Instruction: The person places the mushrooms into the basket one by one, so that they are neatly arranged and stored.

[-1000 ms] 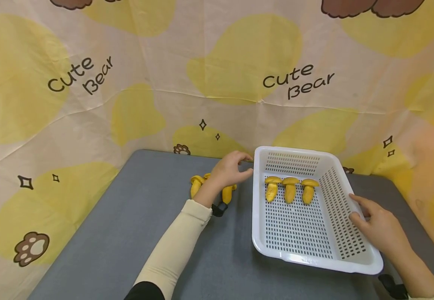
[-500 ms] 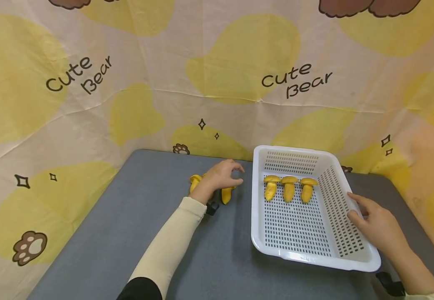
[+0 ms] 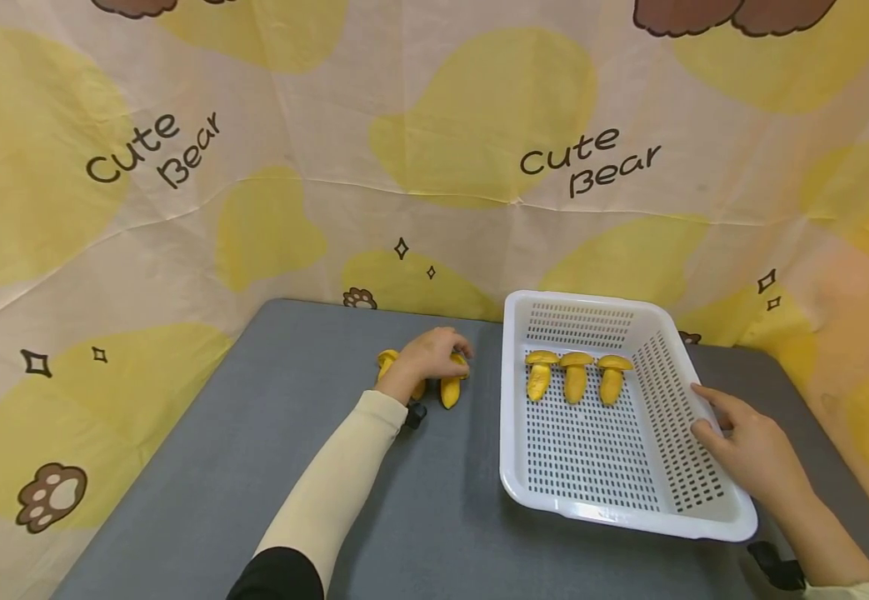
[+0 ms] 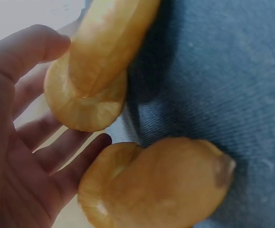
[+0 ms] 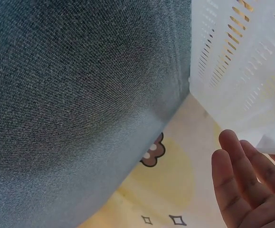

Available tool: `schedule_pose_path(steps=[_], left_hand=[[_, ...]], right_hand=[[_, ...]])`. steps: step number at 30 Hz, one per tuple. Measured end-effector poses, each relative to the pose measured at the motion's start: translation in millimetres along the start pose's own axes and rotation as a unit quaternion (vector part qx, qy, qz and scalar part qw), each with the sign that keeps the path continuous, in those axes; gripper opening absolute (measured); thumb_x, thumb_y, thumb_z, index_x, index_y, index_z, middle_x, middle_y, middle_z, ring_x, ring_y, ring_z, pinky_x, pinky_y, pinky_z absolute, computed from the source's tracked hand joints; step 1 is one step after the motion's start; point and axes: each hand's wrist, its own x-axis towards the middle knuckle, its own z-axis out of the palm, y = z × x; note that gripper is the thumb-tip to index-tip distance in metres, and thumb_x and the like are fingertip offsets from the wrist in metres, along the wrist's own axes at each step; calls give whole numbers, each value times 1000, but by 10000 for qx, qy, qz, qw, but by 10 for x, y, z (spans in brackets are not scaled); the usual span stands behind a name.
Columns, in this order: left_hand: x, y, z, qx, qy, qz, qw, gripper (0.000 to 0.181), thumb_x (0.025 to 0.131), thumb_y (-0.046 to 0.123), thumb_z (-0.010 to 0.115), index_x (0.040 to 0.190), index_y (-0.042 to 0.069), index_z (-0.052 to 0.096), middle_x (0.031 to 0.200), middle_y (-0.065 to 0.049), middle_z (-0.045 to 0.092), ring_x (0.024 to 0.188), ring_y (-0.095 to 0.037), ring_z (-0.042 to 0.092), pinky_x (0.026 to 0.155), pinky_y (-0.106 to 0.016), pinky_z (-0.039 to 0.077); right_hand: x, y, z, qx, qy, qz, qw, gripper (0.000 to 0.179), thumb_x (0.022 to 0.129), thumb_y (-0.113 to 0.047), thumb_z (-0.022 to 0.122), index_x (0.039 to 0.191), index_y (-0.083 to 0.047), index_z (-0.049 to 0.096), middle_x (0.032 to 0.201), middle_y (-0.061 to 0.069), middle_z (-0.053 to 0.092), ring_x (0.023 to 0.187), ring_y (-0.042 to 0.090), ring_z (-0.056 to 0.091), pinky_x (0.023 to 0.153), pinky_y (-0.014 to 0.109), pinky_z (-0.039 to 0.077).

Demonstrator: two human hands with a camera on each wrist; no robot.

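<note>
In the head view my left hand point(image 3: 430, 354) is over a group of yellow mushrooms left of the basket. Its thumb touches the stem of the rightmost mushroom point(image 3: 450, 392), and the fingers curl behind the cap, as the left wrist view shows. Just below that one lies a second mushroom point(image 4: 170, 183), close to the outer fingertips. Another mushroom point(image 3: 386, 362) is partly covered by the hand. My right hand point(image 3: 756, 450) holds the right rim of a white perforated plastic basket point(image 3: 629, 525), thumb on the inner side. Its other fingers point(image 5: 232, 185) show outside the wall.
Inside the basket, near its far end, a row of three yellow mushrooms point(image 3: 575, 379) lies caps away from me. A grey cloth-covered table point(image 3: 277, 400) carries everything. Behind it hangs a patterned "Cute Bear" curtain point(image 3: 434, 150) along the table's far edge.
My left hand has moved left and down from beside the basket's rim to the rightmost loose mushroom. The right hand and the basket stay in place.
</note>
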Motion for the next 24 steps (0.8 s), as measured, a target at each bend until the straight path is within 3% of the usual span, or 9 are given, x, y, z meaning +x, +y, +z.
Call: schedule_pose_path(steps=[3,9,12,19,24], left_hand=[[15,-27,25,-2,-34,27,10000,21,88,25,66,107,20,72,113,2,67,125,-23,51,99,-36,46],[39,-46,46,-11,-100,113,9999,16,89,23,65,103,20,73,107,2,66,98,-17,58,85,-32,49],[53,-46,42,-23,-111,188,9998,16,89,21,65,102,18,73,105,1,67,93,-15,58,83,-31,49],[72,-46,14,-218,-269,234,9991,17,91,18,63,104,15,73,105,0,69,91,-15,59,81,-29,50],[70,-37,-16,-388,-116,307,9987,20,94,20,62,109,13,72,109,-2,65,96,-17,57,84,-30,50]], right_hand=[[-7,7,4,23,-38,38,10000,57,96,-25,50,143,4,38,99,35,61,59,19,64,47,31,49],[-12,18,16,10,6,0,10000,57,95,-24,50,143,5,38,97,33,62,58,19,63,47,31,48],[-13,23,15,5,-4,-5,10000,57,95,-24,50,143,5,38,98,34,61,58,19,64,47,31,48],[-5,10,10,5,2,-57,10000,57,95,-24,50,143,4,39,100,35,61,59,19,64,47,31,49],[-10,4,5,26,11,-33,10000,56,95,-24,50,142,5,39,101,36,61,59,19,64,47,31,49]])
